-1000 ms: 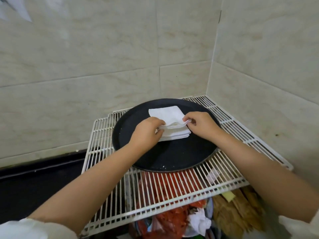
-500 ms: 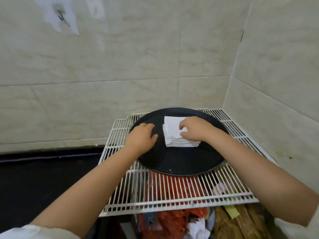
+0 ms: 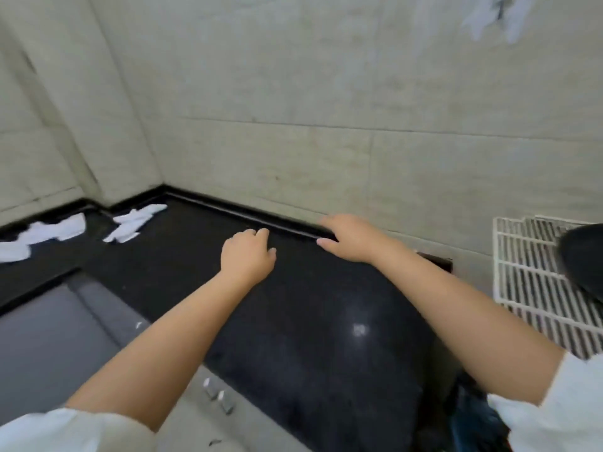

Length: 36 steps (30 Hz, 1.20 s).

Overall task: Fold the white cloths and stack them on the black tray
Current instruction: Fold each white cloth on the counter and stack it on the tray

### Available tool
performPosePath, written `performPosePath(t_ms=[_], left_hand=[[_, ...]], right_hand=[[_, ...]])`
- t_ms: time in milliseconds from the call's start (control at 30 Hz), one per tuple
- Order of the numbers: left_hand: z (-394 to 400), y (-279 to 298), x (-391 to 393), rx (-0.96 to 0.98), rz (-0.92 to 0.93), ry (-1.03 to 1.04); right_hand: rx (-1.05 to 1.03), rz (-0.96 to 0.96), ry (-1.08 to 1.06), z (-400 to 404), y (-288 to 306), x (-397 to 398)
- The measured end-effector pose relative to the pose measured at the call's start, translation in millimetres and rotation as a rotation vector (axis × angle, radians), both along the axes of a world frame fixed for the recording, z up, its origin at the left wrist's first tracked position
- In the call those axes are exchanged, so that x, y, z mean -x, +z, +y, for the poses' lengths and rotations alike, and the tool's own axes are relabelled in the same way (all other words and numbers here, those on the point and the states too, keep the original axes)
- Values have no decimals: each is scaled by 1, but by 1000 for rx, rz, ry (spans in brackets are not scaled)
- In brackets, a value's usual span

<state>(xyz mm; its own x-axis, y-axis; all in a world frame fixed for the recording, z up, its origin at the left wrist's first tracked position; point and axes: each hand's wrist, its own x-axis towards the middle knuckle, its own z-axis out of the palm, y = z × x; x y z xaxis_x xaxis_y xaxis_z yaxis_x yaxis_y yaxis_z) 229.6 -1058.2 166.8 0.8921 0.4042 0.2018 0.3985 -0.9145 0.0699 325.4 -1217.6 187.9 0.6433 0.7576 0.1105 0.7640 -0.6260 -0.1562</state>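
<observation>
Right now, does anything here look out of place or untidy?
Yes. White cloths lie crumpled and unfolded on the black counter at the far left, far from the tray at the right edge. Both hands are empty. The picture is blurred.

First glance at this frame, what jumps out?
Two bare hands, the left hand and the right hand, reach empty over the glossy black counter at centre. Crumpled white cloths lie unfolded on the counter's far left, near the tiled wall corner. At the right edge, only a sliver of the black tray shows on the white wire rack.
</observation>
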Motion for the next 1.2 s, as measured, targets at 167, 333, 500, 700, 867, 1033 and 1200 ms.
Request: performPosePath(t_ms=[167, 333, 500, 700, 867, 1033, 1200], left_hand=[[154, 9, 91, -134, -7, 178], [275, 8, 159, -137, -6, 386], [378, -12, 177, -79, 11, 498], [503, -22, 140, -22, 8, 563], [601, -25, 93, -7, 65, 546], [692, -49, 54, 36, 117, 490], [790, -95, 6, 105, 205, 377]], right_hand=[[-76, -38, 112, 177, -7, 63], [-118, 6, 222, 321, -12, 111], [-113, 48, 294, 439, -29, 123], [-158, 111, 305, 570, -47, 80], [-141, 175, 283, 665, -61, 28], [-65, 223, 187, 739, -89, -10], [27, 290, 64, 812, -143, -36]])
